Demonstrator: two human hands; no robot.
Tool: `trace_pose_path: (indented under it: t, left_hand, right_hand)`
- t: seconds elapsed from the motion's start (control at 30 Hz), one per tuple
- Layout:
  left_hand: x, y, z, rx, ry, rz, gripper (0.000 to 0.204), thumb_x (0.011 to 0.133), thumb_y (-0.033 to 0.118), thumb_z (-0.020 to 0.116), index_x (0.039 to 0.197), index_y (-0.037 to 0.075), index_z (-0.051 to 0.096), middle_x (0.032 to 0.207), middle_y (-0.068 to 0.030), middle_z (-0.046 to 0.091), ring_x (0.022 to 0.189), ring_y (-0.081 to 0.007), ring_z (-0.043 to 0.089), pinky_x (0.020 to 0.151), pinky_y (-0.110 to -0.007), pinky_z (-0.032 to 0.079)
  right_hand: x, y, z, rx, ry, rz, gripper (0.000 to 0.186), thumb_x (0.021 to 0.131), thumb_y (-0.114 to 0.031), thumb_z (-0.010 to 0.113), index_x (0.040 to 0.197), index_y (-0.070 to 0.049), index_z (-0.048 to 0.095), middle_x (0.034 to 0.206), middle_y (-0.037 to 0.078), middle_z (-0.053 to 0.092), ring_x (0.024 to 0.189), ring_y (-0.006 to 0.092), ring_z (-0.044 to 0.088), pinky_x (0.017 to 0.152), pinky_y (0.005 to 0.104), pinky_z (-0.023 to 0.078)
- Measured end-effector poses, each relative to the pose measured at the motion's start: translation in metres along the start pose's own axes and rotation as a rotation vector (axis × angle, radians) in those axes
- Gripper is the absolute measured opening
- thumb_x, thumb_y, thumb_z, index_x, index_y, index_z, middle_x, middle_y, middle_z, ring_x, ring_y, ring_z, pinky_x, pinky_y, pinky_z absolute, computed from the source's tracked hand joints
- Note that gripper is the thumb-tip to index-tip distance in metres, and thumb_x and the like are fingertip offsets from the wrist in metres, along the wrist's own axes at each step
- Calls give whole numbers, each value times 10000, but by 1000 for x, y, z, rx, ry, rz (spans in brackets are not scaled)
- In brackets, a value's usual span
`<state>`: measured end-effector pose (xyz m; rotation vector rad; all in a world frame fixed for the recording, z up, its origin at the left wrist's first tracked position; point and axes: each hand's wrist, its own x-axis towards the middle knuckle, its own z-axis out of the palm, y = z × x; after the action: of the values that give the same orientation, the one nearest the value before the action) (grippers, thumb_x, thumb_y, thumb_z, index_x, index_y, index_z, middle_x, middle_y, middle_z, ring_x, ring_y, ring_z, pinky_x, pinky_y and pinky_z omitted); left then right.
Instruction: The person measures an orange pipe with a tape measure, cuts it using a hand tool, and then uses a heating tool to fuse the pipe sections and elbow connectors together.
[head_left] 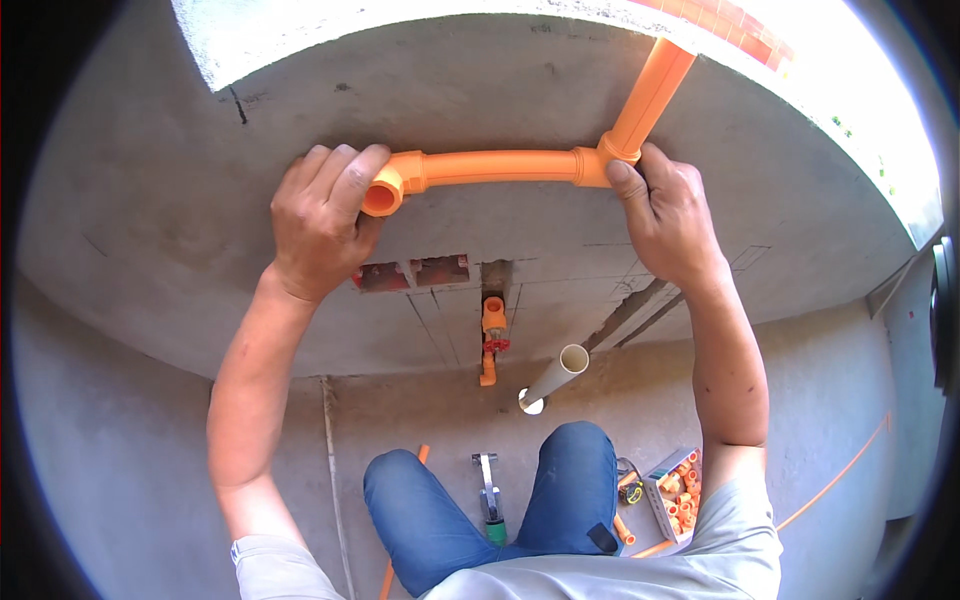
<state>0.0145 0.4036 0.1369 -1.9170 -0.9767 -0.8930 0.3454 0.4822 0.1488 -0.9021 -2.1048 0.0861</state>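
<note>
An orange pipe assembly is held across the upper middle, against or close to the grey wall. My left hand grips the left end, fingers over the open-mouthed fitting. My right hand is wrapped around the right fitting, thumb on its front. From that fitting another orange pipe runs upward to the white ledge.
Below are recessed red boxes, an orange fitting with red valve, an upright white pipe and wall grooves. By my knees lie a green-ended tool, loose orange pipes, a tape measure and a box of fittings.
</note>
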Motion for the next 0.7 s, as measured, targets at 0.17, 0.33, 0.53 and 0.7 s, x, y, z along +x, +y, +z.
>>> trace_pose_path:
  t: [0.17,0.33,0.53,0.7]
  left_hand:
    - [-2,-2,8,-11,31,17,481,645,-19,739,1114,50,656,809,-72,601,705,-273,564,623,-392,471]
    - [-3,-5,10,7,55,43,457,644,-28,725,1095,30,669,833,-78,626,714,-264,572,631,-384,477]
    - [-8,-6,11,-4,27,63,521,659,-101,695,1165,13,641,875,-121,661,748,-302,598,671,-398,488]
    - [-14,-7,11,18,-1,62,539,672,-62,711,1197,22,623,933,-112,682,781,-299,604,724,-400,477]
  right_hand:
    - [1,5,-1,45,-21,33,472,1028,-344,604,753,30,518,560,214,483,506,384,458,525,453,404]
    - [7,7,-4,74,-54,34,512,1015,-368,624,720,37,517,529,194,444,480,338,401,501,426,388]
    - [8,3,-8,146,-65,53,488,1003,-337,643,712,37,527,518,182,445,455,306,392,491,416,383]
    - [10,2,-15,108,-121,93,450,990,-315,657,731,42,566,511,180,451,450,302,404,493,411,390]
